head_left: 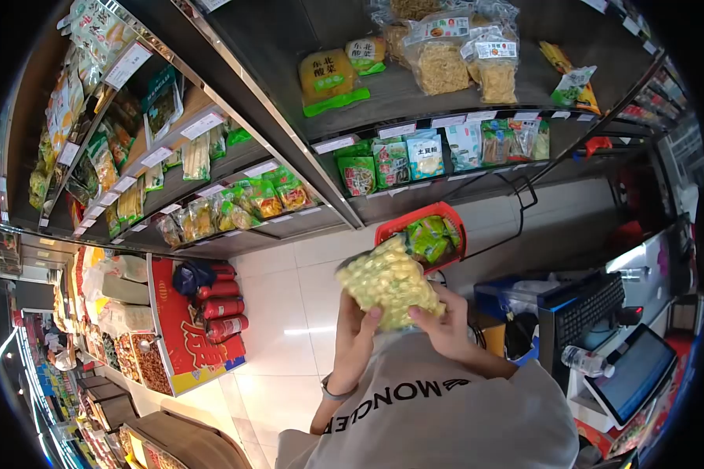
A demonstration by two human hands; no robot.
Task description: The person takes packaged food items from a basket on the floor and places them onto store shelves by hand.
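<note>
A clear plastic bag packed with small pale yellow-green pieces (391, 283) is held up in front of my chest. What exactly the pieces are I cannot make out. My left hand (357, 327) grips its lower left side, thumb on the near face and a dark band around the wrist. On the lower right side, my right hand (443, 314) holds it the same way, thumb pressed on the front. The fingers behind the bag are hidden. Just beyond it, on the floor, stands a red basket (460, 227) with green packets (432, 238) inside, partly covered by the bag.
Shelving (414, 121) with packaged foods runs ahead and to the left. At right are a keyboard (590, 313), a plastic bottle (587, 361) and a tablet-like screen (635, 374). Fire extinguishers (223, 307) stand on the floor at left, beside a red display (181, 313).
</note>
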